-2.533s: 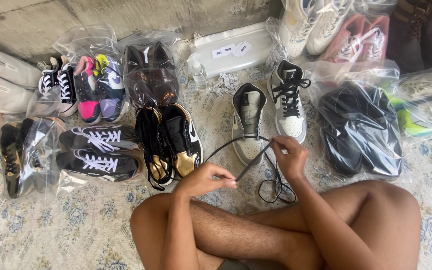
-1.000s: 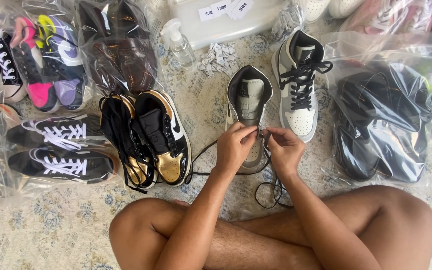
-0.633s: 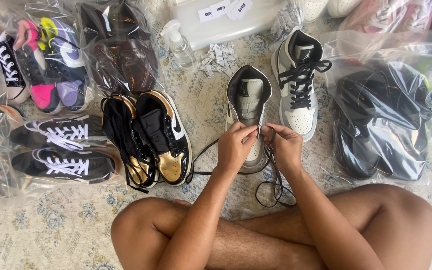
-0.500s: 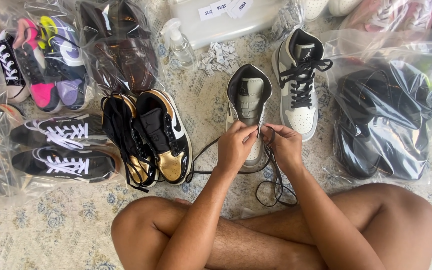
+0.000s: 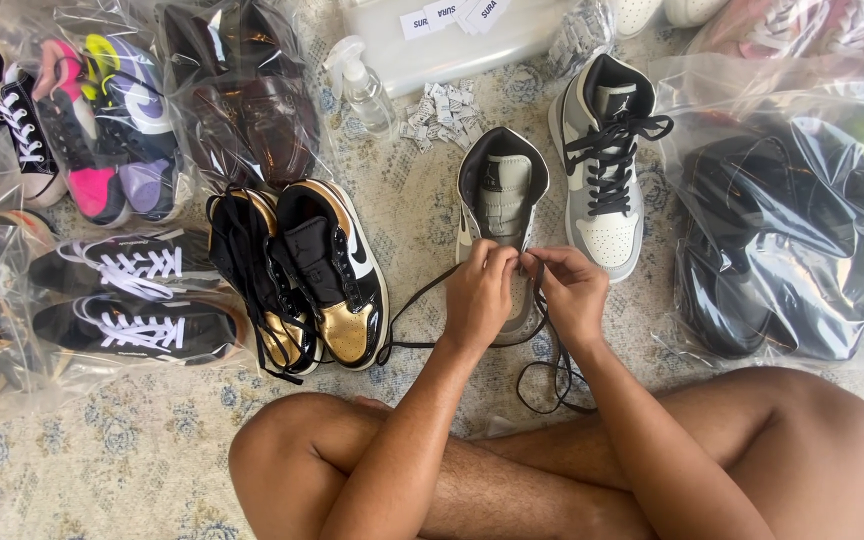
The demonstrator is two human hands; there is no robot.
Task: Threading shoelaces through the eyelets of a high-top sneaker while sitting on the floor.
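A grey and white high-top sneaker [image 5: 500, 190] without laces stands on the rug in front of my crossed legs. Both hands rest on its toe half. My left hand [image 5: 479, 295] pinches the black shoelace [image 5: 552, 375] at the eyelets. My right hand [image 5: 572, 292] pinches the same lace just beside it. The lace's loose length loops down onto the rug towards my right knee, and one strand runs left towards the gold shoes. The laced matching sneaker [image 5: 604, 160] stands to the right.
A black and gold pair [image 5: 297, 270] lies left of the hands. Bagged shoes surround them: black shoes [image 5: 777, 240] on the right, black with white laces [image 5: 122, 300], pink and purple [image 5: 107, 130], brown [image 5: 252, 100]. A spray bottle [image 5: 362, 85] and small paper packets [image 5: 440, 105] lie behind.
My hands went from holding the lace stretched in the air to meeting over the unlaced sneaker. In the last half second they barely shift, fingers working at the eyelets.
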